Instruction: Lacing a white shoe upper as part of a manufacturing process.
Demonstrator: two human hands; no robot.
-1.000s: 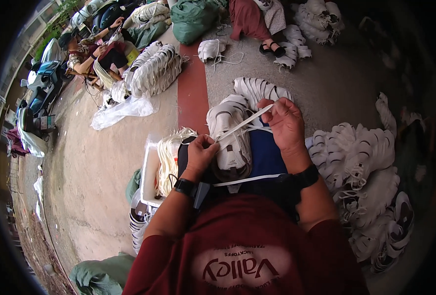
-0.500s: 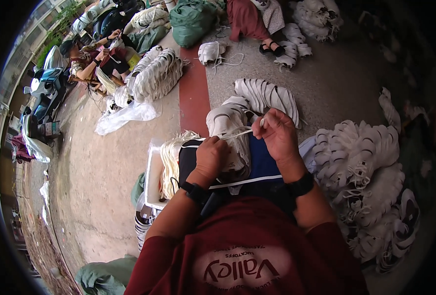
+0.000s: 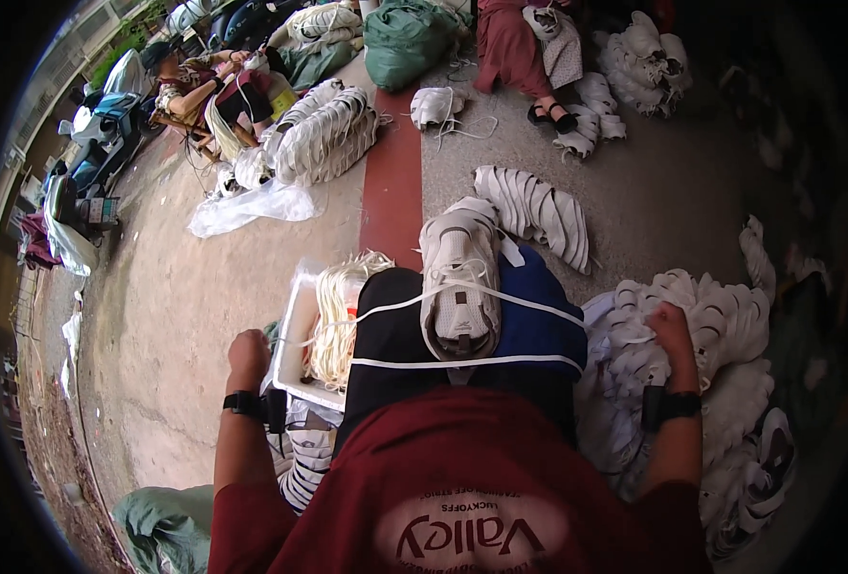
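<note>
A pale grey-and-white shoe upper [image 3: 457, 251] lies across my lap, its dark heel opening toward me. A white shoelace [image 3: 386, 311] runs from its eyelets out to both sides. Well out to the left, my left hand [image 3: 249, 356] is closed on one end of the lace. On the other side, my right hand [image 3: 671, 337] is held in a fist in front of the pile of uppers. The lace's other side stretches toward that fist, though its last stretch blends into the white pile. Neither hand touches the upper.
A white foam box [image 3: 293, 368] of cream laces [image 3: 333, 325] stands beside my left thigh. Piled uppers [image 3: 730, 316] crowd my right side. A row of stacked uppers [image 3: 534, 212] lies ahead. Two people sit farther off, near parked scooters [image 3: 108, 134] and a green sack [image 3: 400, 48].
My hands have moved from close together over the upper to wide apart, drawing the lace out to both sides. The upper now shows fully on my lap.
</note>
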